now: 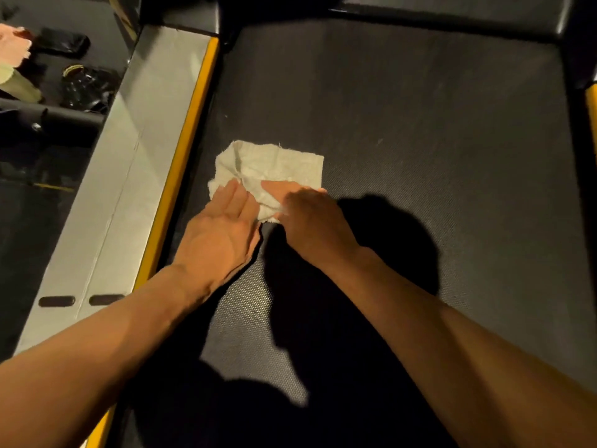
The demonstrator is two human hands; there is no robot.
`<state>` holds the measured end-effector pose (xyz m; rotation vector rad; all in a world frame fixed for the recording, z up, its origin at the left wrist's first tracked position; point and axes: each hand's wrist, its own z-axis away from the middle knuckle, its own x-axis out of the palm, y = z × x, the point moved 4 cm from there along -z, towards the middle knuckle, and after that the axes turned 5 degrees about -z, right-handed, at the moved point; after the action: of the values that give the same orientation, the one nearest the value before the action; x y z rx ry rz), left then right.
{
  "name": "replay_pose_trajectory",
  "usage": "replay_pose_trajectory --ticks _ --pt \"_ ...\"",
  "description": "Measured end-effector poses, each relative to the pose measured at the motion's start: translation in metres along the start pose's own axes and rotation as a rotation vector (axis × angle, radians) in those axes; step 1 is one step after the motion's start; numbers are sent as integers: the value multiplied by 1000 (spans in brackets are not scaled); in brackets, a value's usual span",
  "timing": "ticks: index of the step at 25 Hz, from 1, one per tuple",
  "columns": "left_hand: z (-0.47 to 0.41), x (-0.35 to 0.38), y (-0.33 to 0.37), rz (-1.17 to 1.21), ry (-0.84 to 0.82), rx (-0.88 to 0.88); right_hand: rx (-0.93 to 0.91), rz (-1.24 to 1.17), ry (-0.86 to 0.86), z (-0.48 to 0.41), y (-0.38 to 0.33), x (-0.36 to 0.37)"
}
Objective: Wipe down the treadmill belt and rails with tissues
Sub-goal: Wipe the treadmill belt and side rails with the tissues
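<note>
A crumpled white tissue (274, 166) lies flat on the dark textured treadmill belt (420, 130), close to the belt's left side. My left hand (219, 231) rests on the tissue's near left corner with straight fingers. My right hand (307, 218) lies on the tissue's near right part, one finger stretched across it; its other fingers are hidden under the hand. The grey left rail (129, 176) with its yellow inner edge (190, 130) runs along the belt just left of my left hand.
The right rail's yellow edge (591, 124) shows at the frame's right border. A black motor cover (452, 14) bounds the belt at the far end. Dark objects (84, 88) and pink and pale cloth-like items (13, 46) lie on the floor left of the treadmill.
</note>
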<state>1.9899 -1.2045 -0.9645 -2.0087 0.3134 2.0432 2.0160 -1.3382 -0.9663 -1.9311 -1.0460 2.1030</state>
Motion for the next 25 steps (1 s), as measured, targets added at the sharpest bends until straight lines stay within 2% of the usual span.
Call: replay_pose_trajectory --ticks 3,5,8,9,14,17,20,23,25 --pt "8 9 32 173 -102 -58 116 -9 -3 26 22 -10" --pt "-3 10 34 190 -74 -37 217 98 2 27 33 -8" --pt "-20 -1 19 11 -78 59 140 139 124 17 19 -1" --pt "-20 -4 17 -26 -81 61 107 131 117 15 13 -3" --pt "-8 -2 68 135 -164 51 275 140 -195 56 44 -25" --pt "-35 -8 97 72 -152 59 268 56 -72 62 65 -54" --pt "-62 -8 95 50 -197 126 269 68 -37 41 81 -55" --pt "-55 -4 93 197 -191 49 245 95 20 59 79 -39" --pt "-36 -3 112 145 -148 108 227 67 55 87 81 -44"
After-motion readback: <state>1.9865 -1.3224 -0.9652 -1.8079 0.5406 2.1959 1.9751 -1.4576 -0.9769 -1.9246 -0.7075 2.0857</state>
